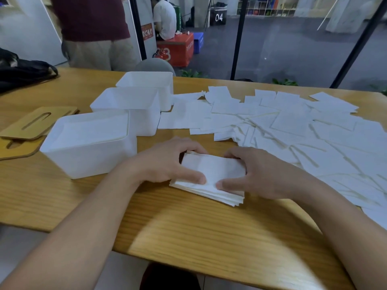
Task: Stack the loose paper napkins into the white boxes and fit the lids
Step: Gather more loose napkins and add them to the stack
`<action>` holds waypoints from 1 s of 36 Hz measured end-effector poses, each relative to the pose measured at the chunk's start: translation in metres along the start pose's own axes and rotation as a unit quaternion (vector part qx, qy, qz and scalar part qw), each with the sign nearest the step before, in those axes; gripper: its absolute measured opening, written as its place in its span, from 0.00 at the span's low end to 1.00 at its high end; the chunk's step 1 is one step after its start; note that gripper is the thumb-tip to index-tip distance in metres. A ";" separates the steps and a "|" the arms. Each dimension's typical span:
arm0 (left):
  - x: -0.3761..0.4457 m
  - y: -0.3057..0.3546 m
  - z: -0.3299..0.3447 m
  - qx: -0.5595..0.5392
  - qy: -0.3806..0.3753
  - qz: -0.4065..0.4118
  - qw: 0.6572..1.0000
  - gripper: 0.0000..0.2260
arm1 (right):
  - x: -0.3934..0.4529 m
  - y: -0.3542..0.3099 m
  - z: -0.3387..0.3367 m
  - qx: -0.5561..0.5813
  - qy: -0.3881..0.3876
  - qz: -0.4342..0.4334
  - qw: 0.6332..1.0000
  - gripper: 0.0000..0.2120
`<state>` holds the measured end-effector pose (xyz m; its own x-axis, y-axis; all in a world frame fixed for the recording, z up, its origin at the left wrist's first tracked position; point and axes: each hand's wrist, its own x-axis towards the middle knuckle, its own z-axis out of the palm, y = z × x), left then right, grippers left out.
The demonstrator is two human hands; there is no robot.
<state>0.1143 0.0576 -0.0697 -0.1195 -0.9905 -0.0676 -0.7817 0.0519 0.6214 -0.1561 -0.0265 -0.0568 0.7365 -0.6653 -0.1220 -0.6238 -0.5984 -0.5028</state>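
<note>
A stack of white napkins (211, 170) lies on the wooden table (188, 231) in front of me. My left hand (165, 162) grips its left side, thumb on top and fingers curled round the far edge. My right hand (259, 172) grips its right side the same way. Three white boxes stand in a row at the left: the nearest box (88, 162) holds napkins almost to the rim, the middle box (144, 116) and the far box (161, 86) stand behind it. Many loose napkins (293, 126) lie spread over the right half. Two wooden slotted lids (35, 122) lie left of the boxes.
A black bag (23, 70) sits at the table's far left corner. A person in a dark red top (90, 28) stands behind the table. A grey chair back (155, 64) shows past the far edge. Black poles (238, 38) rise beyond.
</note>
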 end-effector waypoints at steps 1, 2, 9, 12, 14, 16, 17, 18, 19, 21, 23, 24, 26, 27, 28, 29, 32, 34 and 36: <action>-0.001 0.001 0.001 -0.008 0.003 -0.003 1.000 0.26 | 0.000 -0.001 0.000 0.005 -0.001 0.004 1.000 0.22; -0.003 0.002 0.002 -0.017 0.009 -0.006 1.000 0.27 | 0.000 -0.002 0.000 0.011 -0.003 0.007 1.000 0.23; -0.018 0.009 0.013 -0.131 0.112 -0.020 0.985 0.39 | -0.014 -0.009 0.005 0.156 0.080 -0.003 0.984 0.15; -0.025 0.016 0.024 -0.302 0.168 -0.019 0.938 0.37 | -0.022 -0.011 0.012 0.285 0.138 -0.013 0.948 0.13; -0.030 0.028 0.031 -0.380 0.210 -0.009 0.901 0.36 | -0.026 -0.015 0.012 0.345 0.187 -0.023 0.920 0.12; -0.032 0.039 0.039 -0.416 0.253 0.007 0.874 0.37 | -0.029 -0.017 0.010 0.388 0.217 -0.038 0.895 0.12; -0.033 0.043 0.043 -0.426 0.264 0.014 0.865 0.38 | -0.030 -0.018 0.009 0.407 0.223 -0.045 0.885 0.12; -0.034 0.046 0.048 -0.428 0.270 0.018 0.862 0.39 | -0.031 -0.019 0.010 0.422 0.223 -0.046 0.877 0.12; -0.035 0.048 0.053 -0.421 0.275 0.017 0.864 0.39 | -0.032 -0.020 0.012 0.432 0.221 -0.039 0.874 0.13; -0.035 0.050 0.062 -0.399 0.286 0.000 0.871 0.39 | -0.033 -0.019 0.020 0.426 0.215 -0.008 0.879 0.15; -0.033 0.050 0.068 -0.390 0.297 -0.039 0.871 0.37 | -0.033 -0.017 0.027 0.401 0.206 0.023 0.892 0.17; -0.032 0.051 0.070 -0.390 0.301 -0.052 0.869 0.37 | -0.033 -0.016 0.029 0.396 0.207 0.029 0.894 0.18; -0.030 0.054 0.072 -0.395 0.312 -0.053 0.862 0.39 | -0.033 -0.015 0.029 0.412 0.226 0.025 0.882 0.19; -0.030 0.057 0.074 -0.396 0.318 -0.047 0.860 0.40 | -0.033 -0.014 0.029 0.431 0.236 0.018 0.871 0.20; -0.030 0.061 0.075 -0.397 0.323 -0.039 0.858 0.41 | -0.032 -0.014 0.030 0.451 0.240 0.011 0.859 0.21; -0.030 0.064 0.077 -0.398 0.325 -0.029 0.857 0.41 | -0.033 -0.015 0.032 0.468 0.241 0.005 0.851 0.23; -0.035 0.070 0.081 -0.393 0.338 0.009 0.855 0.41 | -0.037 -0.019 0.039 0.459 0.261 -0.020 0.849 0.25; -0.040 0.070 0.082 -0.371 0.353 0.029 0.858 0.43 | -0.040 -0.020 0.041 0.451 0.272 -0.034 0.849 0.26; -0.046 0.066 0.081 -0.353 0.351 0.029 0.867 0.45 | -0.043 -0.021 0.042 0.454 0.270 -0.041 0.848 0.26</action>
<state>0.0185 0.1165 -0.0892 0.4500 -0.8346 0.3176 -0.1888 0.2587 0.9473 -0.1639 0.0338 -0.0769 0.3873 -0.8922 0.2322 0.0629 -0.2257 -0.9722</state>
